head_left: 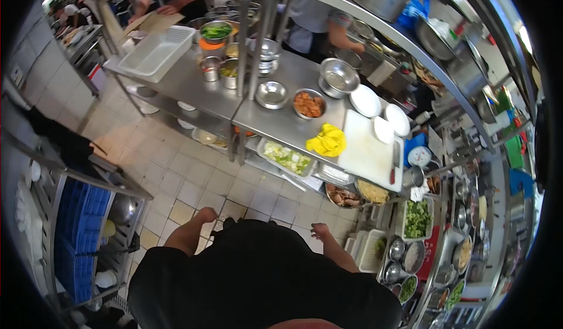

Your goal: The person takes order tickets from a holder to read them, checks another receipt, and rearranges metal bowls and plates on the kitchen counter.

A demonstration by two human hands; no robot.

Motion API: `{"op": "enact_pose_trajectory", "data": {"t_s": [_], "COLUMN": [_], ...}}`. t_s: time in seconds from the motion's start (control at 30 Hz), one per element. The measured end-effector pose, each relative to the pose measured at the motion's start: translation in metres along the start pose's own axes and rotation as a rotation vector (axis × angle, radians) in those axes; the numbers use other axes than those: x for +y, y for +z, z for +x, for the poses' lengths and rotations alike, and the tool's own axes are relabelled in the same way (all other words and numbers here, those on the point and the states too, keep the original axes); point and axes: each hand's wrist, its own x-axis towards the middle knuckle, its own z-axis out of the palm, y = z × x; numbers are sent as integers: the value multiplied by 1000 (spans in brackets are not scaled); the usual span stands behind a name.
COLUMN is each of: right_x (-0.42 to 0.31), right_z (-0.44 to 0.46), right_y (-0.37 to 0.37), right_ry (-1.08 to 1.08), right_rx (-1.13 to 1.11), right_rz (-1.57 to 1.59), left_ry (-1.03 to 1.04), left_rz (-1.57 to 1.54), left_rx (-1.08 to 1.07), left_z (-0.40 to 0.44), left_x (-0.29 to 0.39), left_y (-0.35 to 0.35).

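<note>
The person's right hand (pixel 321 231), fingers loosely curled with nothing seen in it, is well apart from the left hand (pixel 205 214); whether the left grips anything I cannot tell. Nearest the right hand, at its 1 o'clock, brown, glossy meat (pixel 342 194) lies in uneven pieces in a round bowl (pixel 345 206) below the counter's edge. At its 4 o'clock is a smooth white tray (pixel 368 260), oblong, its long axis running roughly 12 to 6. At 11 o'clock, chopped greens (pixel 286 157) fill a pale, long tray (pixel 311 169) set along a 10-to-4 line. Farther out, at 12 o'clock, a yellow cloth (pixel 326 140) sits crumpled on the brushed steel counter (pixel 193 94), just beside a flat white board (pixel 365 147). On the board's right side lies a knife (pixel 393 163), blade towards 12, dark red handle towards 6. Square, pale tiles (pixel 182 185) show around the left hand; between its 8 and 9 o'clock stand blue plastic crates (pixel 79 223), ridged and taller than wide.
</note>
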Motion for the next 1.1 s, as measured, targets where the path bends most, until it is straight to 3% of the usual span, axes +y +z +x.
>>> {"op": "enact_pose_trajectory", "data": {"t_s": [0.17,0.27,0.37,0.47,0.57,0.67,0.77,0.97,1.1], "right_x": [-44,-47,-32,-9,9,20,27,24,20], "right_z": [-19,-27,-29,-28,-34,-36,-44,-65,-73], "right_y": [27,34,35,33,38,47,58,77,82], "right_ry": [-99,-117,-62,0,57,94,101,59,64], "right_rx": [-54,-78,-75,-94,-82,-60,-55,-56,-39], "right_rz": [-52,-88,-97,-120,-121,-94,-71,-56,-84], "left_ry": [141,-70,-331,-6,-176,-284,-292,-330,-173], "left_rz": [21,-336,-695,-72,-219,-314,-340,-336,-293], "left_rx": [113,166,54,43,-38,-126,-231,-154,-122], "left_z": [13,18,-8,-14,-12,-41,-49,-45,-45], "left_x": [10,17,31,16,-7,-11,-24,-32,-26], "left_y": [-15,-16,-50,-24,33,18,33,35,5]}}
